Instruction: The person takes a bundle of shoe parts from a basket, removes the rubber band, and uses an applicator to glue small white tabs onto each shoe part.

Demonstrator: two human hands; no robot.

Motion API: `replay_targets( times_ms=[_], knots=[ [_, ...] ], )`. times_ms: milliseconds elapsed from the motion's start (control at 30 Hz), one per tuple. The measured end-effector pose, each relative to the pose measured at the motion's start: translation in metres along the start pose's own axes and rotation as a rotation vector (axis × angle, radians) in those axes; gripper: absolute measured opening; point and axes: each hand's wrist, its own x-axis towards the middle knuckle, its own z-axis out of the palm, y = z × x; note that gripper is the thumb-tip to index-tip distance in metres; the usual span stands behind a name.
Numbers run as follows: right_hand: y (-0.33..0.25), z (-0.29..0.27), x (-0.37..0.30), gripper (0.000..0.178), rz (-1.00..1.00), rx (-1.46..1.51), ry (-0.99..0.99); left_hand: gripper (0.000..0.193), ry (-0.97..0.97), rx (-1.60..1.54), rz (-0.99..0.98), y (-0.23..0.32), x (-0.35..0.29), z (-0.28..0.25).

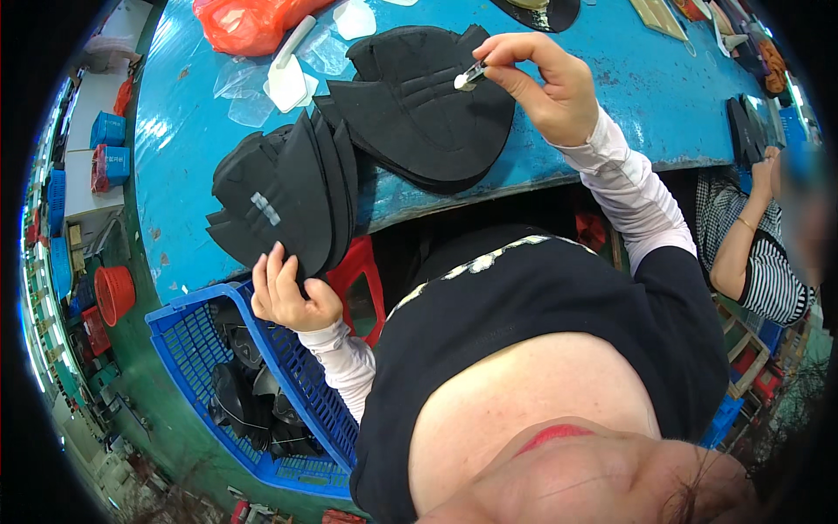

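My right hand (554,92) pinches a small brush (472,75) with a dark shaft and a whitish tip. That tip is over a stack of black, foam-like cut pieces (419,105), rounded at the near side and notched at the far side. To its left, a second group of similar black pieces (288,188) lies fanned out near the table's front edge. A shiny, pale, wet-looking patch (264,210) shows on its top piece. My left hand (292,293) rests at the near edge of this group, fingers apart, fingertips touching the black material.
The blue table (183,175) carries a red plastic bag (249,22), clear plastic scraps and white pieces (288,83). Below its left front stands a blue crate (327,393) holding black items, beside a red stool (360,275). Another person's arm (738,236) is at the right.
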Motion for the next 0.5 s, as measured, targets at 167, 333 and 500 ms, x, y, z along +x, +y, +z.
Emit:
replay_targets(
  times_ms=[167,333,500],
  knots=[
    [-0.004,0.004,0.006,0.014,0.088,-0.094,-0.208,0.032,-0.201,-0.066,0.13,0.064,0.06,0.006],
    [-0.002,0.017,0.012,0.014,0.082,-0.152,-0.28,0.035,-0.361,-0.345,0.391,0.103,0.072,0.072],
    [0.0,0.017,0.013,0.014,-0.027,-0.256,-0.302,0.028,-0.285,-0.353,0.421,0.107,0.066,0.088]
  ],
)
